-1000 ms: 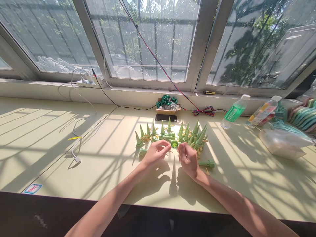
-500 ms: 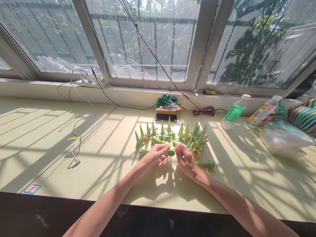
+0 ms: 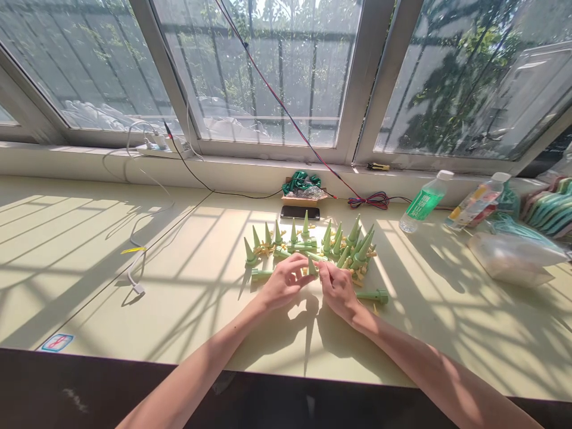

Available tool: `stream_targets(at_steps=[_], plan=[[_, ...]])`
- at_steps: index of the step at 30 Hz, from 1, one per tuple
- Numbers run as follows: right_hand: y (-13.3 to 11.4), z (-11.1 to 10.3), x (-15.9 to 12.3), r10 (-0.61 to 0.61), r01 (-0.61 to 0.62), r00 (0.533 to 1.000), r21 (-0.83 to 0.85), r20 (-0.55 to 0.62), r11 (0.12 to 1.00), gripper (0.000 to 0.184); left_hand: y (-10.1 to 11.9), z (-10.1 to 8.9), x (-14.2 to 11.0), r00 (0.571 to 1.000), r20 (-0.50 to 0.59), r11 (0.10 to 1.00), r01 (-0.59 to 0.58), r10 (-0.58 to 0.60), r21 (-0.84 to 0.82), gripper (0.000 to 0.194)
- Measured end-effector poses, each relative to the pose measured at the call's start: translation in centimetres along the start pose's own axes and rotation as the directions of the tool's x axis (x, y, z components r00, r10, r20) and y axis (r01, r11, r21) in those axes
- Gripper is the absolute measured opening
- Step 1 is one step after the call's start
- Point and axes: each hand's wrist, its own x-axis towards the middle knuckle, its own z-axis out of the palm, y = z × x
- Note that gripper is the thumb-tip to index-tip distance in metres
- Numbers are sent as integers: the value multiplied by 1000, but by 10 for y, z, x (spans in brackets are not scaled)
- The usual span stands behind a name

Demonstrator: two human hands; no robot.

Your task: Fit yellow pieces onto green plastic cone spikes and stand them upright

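My left hand (image 3: 282, 283) and my right hand (image 3: 338, 287) meet just in front of a cluster of green cone spikes (image 3: 313, 241) that stand upright on the pale tabletop (image 3: 187, 298). Both hands pinch one green cone spike (image 3: 311, 266) between their fingertips, its tip pointing up. Small yellow pieces (image 3: 357, 273) lie scattered among the cones. A green cone piece (image 3: 374, 295) lies on its side right of my right hand, and another one (image 3: 260, 274) lies left of my left hand.
A black phone (image 3: 300, 212) and a box of green parts (image 3: 302, 188) sit behind the cones. Two bottles (image 3: 424, 204) and plastic bags (image 3: 513, 256) are at the right. A white cable (image 3: 134, 262) and red-black wires (image 3: 370, 200) run along the window sill.
The hands have drawn closer together and the held cone has turned from showing its open base to pointing tip up, held a little lower near the table.
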Motion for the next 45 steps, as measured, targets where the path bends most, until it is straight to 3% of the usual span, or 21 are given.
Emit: stream_targets(at_steps=[4, 8, 11, 15, 20, 25, 28, 34, 43, 45], plan=[[1, 1, -1, -28, 30, 998, 27, -55, 999, 43, -2, 2, 2, 996, -43, 994, 77, -80, -71, 30], [1, 1, -1, -19, 26, 998, 109, -67, 994, 41, -4, 0, 5, 965, -42, 945, 243, -258, -221, 41], [-2, 0, -1, -35, 39, 999, 138, -31, 990, 39, -5, -2, 6, 928, 64, 867, 365, -366, -340, 54], [-5, -2, -2, -84, 74, 995, 151, 61, 986, 38, -6, -4, 6, 898, 242, 817, 437, -368, -377, 61], [-4, -4, -3, -37, 18, 992, 155, 119, 988, 40, -7, -4, 3, 912, 250, 821, 403, -325, -404, 54], [-1, -2, -3, -4, -2, 998, 93, 63, 996, 42, -7, -2, 1, 946, 149, 896, 320, -287, -308, 44], [0, 1, -3, 15, -17, 1000, 90, 23, 996, 42, -4, 0, 1, 976, 84, 943, 217, -203, -251, 36], [-2, 0, -1, 29, -30, 1000, 119, 9, 992, 46, -1, 2, 2, 993, 35, 961, 116, -111, -251, 31], [-3, -2, -2, 58, -55, 998, 184, -11, 981, 41, -1, 1, 5, 977, -20, 936, 196, -210, -291, 33], [-1, 0, -2, 31, -22, 999, 207, -37, 978, 41, -2, -1, 6, 962, 26, 900, 265, -273, -346, 45]])
